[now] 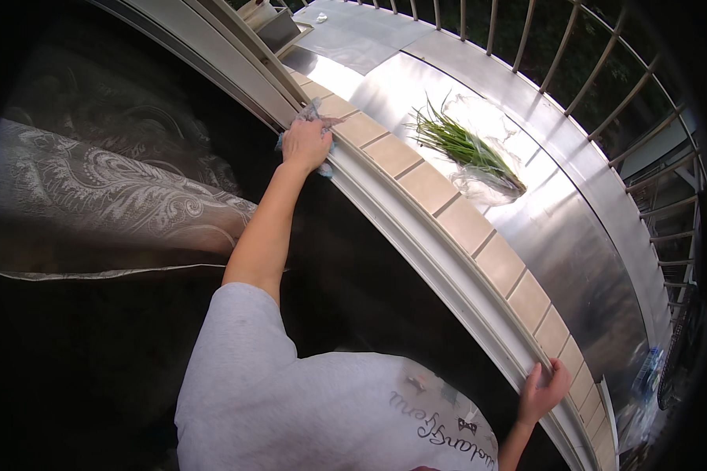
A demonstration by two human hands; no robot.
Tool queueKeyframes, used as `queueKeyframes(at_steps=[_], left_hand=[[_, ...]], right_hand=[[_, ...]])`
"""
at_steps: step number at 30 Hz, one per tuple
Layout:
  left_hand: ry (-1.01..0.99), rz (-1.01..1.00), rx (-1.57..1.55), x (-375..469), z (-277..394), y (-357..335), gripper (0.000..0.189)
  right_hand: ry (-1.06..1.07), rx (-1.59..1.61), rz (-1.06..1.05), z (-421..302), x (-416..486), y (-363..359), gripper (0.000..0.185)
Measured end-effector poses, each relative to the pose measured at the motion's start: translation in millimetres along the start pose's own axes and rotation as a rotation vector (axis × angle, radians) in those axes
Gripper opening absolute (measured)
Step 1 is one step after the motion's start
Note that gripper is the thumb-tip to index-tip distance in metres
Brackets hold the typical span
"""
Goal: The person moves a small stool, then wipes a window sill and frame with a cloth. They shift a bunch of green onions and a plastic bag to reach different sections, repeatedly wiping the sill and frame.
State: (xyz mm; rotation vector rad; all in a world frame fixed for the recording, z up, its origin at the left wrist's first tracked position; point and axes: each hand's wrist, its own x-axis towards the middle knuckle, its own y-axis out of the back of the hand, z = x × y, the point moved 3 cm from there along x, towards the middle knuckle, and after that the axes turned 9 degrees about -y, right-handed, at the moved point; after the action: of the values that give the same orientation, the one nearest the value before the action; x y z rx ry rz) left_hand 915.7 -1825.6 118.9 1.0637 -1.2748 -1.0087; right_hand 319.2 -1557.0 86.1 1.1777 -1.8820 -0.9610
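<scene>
My left hand (pixel 307 141) presses a bluish-grey cloth (pixel 325 169) onto the white window track (pixel 383 191), close to the end of the sliding sash frame (pixel 259 53). Lower right, my right hand (pixel 545 391) rests on the same track with its fingers over the raised outer rail and holds no visible object. Beige tiles (pixel 427 185) run along the outer side of the track. Beyond them, green onions (pixel 462 141) lie partly wrapped in a clear plastic bag (pixel 486 185) on a shiny metal sheet.
Metal bars (pixel 557 50) curve around the outer ledge (pixel 448 50). A patterned sheer curtain (pixel 124 188) hangs at the left, beside my left arm. A grey container (pixel 280 32) stands at the top, and plastic packaging (pixel 645 377) lies at the lower right.
</scene>
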Motion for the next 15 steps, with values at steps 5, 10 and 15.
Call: queueKeyframes(at_steps=[5,10,15], left_hand=[[-0.312,0.219,-0.161,-76.9,126.3,17.6,0.013],[-0.624,0.147,-0.472,-133.6,207.7,29.9,0.017],[-0.427,0.218,-0.245,-61.7,80.3,16.0,0.026]], right_hand=[[0.017,-0.011,-0.007,-7.6,4.3,3.9,0.025],[0.033,-0.044,0.008,-9.3,5.3,3.8,0.025],[0.007,0.003,0.014,-7.1,4.7,2.3,0.024]])
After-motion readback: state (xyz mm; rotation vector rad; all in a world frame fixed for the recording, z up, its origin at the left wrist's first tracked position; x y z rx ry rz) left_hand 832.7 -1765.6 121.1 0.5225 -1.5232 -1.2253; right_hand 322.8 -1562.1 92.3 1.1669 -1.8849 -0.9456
